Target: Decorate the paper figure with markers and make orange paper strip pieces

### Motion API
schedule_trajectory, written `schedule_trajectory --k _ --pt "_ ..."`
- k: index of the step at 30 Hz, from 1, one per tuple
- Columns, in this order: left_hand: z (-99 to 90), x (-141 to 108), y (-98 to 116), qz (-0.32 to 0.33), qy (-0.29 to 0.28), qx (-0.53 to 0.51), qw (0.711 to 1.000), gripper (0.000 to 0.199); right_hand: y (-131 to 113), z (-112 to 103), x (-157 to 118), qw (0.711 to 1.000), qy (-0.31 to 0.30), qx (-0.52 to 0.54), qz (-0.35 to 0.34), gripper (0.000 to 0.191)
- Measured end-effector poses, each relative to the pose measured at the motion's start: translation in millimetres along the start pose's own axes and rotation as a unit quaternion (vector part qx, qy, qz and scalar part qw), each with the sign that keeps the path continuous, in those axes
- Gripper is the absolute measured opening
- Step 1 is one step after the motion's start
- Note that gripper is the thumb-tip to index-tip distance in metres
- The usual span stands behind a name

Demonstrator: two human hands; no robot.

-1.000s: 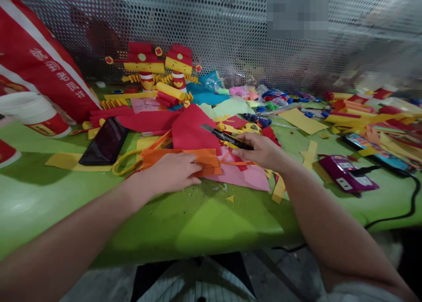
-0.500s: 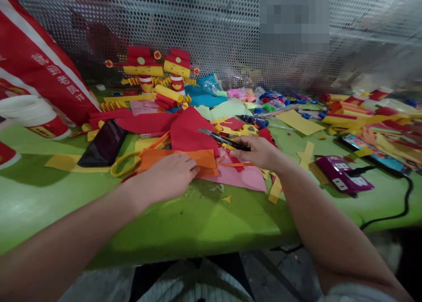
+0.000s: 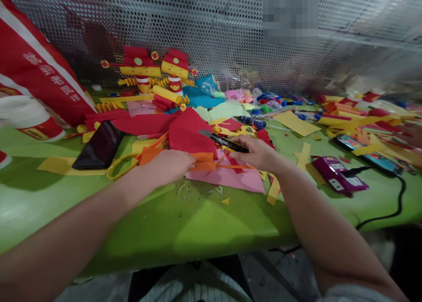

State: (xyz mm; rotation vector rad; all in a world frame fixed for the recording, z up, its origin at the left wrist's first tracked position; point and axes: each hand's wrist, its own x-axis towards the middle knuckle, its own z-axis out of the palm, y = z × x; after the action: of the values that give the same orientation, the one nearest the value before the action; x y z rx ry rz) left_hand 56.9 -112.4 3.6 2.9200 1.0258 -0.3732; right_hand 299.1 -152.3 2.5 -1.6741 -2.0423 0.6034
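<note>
The person's left hand [image 3: 168, 168] lies over the orange paper [image 3: 205, 161], left of the pink sheet [image 3: 237, 182]; whether its hidden fingers pinch or merely press, I can't tell. The right hand [image 3: 259, 153] grips a black cutter [image 3: 229, 143], blade pointing left over the red sheet [image 3: 189, 132]. I'd call this step steadying and arranging paper, cutter at the ready; the next move calls for fingers clear of that blade. Compared with half a second ago, the left hand sits slightly farther off, baring more scraps [image 3: 183, 188] on the green table [image 3: 211, 231].
</note>
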Motion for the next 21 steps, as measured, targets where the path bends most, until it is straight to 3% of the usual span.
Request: schedule_trajectory --k 7,11,16,21 --pt "2.5 -4 3 -0.011 0.014 -0.009 1.000 0.060 4 -1 0 0.996 -0.013 -0.071 -0.043 0.037" --pt "3.4 -14 5 -0.011 -0.019 0.010 1.000 0.063 3 -2 0 0.992 -0.041 -0.106 -0.052 0.034" --pt "8.4 -20 7 0.060 0.015 0.002 0.998 0.065 4 0 0 0.989 -0.056 -0.124 -0.048 0.034" --pt "10.8 -13 6 0.071 0.015 -0.012 0.997 0.067 3 1 0 0.988 -0.068 -0.131 -0.053 0.032"
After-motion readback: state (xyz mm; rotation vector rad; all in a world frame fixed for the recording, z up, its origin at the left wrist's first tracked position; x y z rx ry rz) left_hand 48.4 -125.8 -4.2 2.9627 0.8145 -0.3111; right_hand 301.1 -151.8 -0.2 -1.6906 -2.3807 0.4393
